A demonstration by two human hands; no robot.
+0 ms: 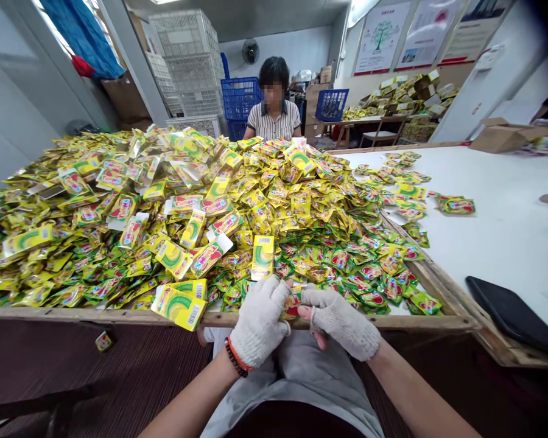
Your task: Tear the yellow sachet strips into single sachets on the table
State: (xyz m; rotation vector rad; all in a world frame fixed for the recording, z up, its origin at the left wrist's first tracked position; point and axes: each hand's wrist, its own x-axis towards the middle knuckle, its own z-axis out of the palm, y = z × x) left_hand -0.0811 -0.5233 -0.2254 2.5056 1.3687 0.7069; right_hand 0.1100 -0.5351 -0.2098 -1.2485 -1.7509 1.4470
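Observation:
My left hand (pixel 261 319), in a white knitted glove with bare fingertips, is closed at the table's front edge. It grips one side of a small red-and-yellow packet (pixel 293 299), mostly covered by my fingers. On the packet's other side, my right hand (pixel 344 322), gloved the same way, pinches it between thumb and fingers. Just beyond my left hand an upright yellow carton (pixel 262 258) leans on a heap of small yellow and green packets (pixel 278 207). Two overlapping yellow cartons (pixel 181 304) lie left of my hands, jutting over the wooden edge.
A wooden rim (pixel 424 323) borders the table. On the white tabletop (pixel 497 213) at right lie a black phone-like slab (pixel 516 310) and a cardboard box (pixel 506 135). Another person (pixel 274 115) sits behind the heap. White crates (pixel 187 55) are stacked behind. One packet (pixel 103 342) lies on the floor.

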